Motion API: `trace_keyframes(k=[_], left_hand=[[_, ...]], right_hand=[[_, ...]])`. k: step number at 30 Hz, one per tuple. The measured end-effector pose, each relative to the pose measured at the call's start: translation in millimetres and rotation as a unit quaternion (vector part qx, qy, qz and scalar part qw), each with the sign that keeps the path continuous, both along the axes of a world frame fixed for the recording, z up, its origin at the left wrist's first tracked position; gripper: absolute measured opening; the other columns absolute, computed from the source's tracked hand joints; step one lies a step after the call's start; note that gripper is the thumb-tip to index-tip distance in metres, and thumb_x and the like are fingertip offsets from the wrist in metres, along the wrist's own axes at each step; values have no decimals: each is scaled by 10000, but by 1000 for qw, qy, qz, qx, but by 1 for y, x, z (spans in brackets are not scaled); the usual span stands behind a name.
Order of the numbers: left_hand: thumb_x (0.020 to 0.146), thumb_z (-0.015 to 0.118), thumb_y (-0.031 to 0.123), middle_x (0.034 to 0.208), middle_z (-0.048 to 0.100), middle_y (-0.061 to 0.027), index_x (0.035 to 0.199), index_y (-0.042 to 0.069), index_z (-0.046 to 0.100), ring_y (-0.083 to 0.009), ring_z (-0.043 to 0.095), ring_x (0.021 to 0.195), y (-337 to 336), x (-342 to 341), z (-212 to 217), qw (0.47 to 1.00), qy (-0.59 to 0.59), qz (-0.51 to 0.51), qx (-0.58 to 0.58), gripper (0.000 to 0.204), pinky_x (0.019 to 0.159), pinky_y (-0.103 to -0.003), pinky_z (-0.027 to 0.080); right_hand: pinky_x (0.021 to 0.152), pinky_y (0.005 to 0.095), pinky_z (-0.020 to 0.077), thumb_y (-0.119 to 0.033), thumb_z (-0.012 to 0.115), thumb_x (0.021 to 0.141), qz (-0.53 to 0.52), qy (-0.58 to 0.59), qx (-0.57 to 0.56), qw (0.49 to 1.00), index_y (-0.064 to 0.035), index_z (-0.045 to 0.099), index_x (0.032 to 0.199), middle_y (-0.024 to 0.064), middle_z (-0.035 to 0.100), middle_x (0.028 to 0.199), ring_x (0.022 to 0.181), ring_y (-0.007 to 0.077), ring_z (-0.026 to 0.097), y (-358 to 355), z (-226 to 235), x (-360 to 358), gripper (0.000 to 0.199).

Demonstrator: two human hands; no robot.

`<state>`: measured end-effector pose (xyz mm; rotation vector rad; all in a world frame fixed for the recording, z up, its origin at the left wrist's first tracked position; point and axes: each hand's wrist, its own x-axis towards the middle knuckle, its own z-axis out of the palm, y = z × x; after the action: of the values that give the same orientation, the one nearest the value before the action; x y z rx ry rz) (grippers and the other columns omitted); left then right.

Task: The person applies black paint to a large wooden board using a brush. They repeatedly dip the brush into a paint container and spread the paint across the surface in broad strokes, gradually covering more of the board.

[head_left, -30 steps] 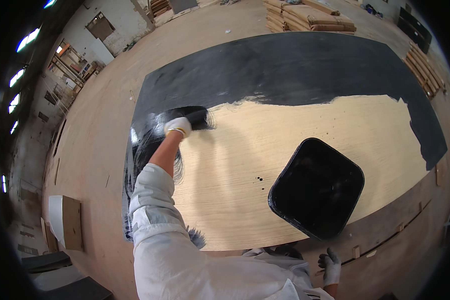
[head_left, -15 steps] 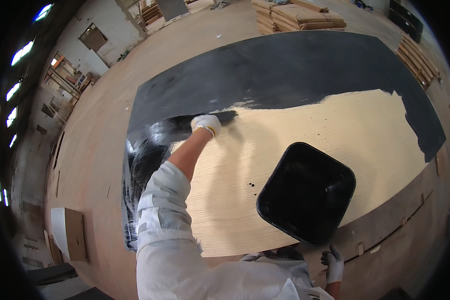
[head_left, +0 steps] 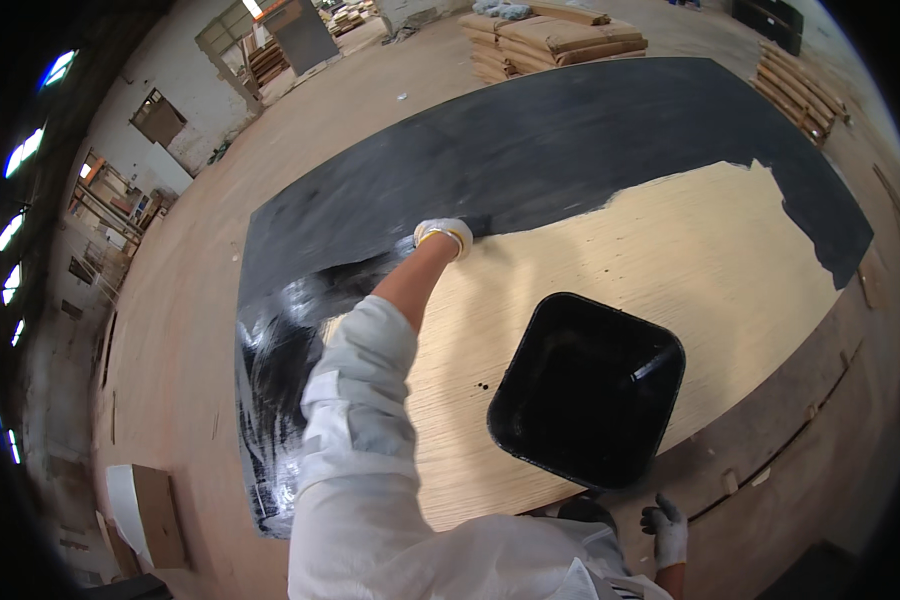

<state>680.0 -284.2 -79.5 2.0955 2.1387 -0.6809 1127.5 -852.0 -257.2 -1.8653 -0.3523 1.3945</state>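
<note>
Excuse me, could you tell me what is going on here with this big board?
A person is spreading black coating over a large pale plywood panel on the floor. The gloved left hand is stretched out at the edge of the black area, though what it holds is unclear. The gloved right hand hangs near a square black plastic tub standing on the bare wood.

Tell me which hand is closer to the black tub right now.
The right hand: it hangs just below the black tub's near rim, not touching it. The left hand is stretched out well beyond the tub, up at the edge of the black paint on the plywood sheet.
</note>
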Motion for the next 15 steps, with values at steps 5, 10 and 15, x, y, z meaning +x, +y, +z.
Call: trace_keyframes(k=[5,10,15], left_hand=[[1034,548,374,1334,757,-68,1386,128,731,-294,711,1274,13,-33,-2,999,19,18,-32,466,999,-419,541],[1060,495,482,1443,704,-56,1464,135,671,-275,644,1374,3,-2,-14,999,26,19,-32,560,1092,-389,496],[1043,580,478,1353,754,-73,1368,144,749,-283,699,1291,-8,-59,-17,1000,16,23,2,496,1041,-394,532]], right_hand=[[640,303,556,-49,587,1010,-6,-14,28,999,75,528,1543,179,761,1027,754,191,702,-4,10,6,551],[640,297,561,-45,590,1006,-45,-4,33,998,83,517,1548,171,758,1012,746,189,703,-23,-4,18,561],[645,297,567,-55,595,1003,-30,14,45,998,101,506,1547,168,760,1012,744,192,708,-18,-7,8,573]])
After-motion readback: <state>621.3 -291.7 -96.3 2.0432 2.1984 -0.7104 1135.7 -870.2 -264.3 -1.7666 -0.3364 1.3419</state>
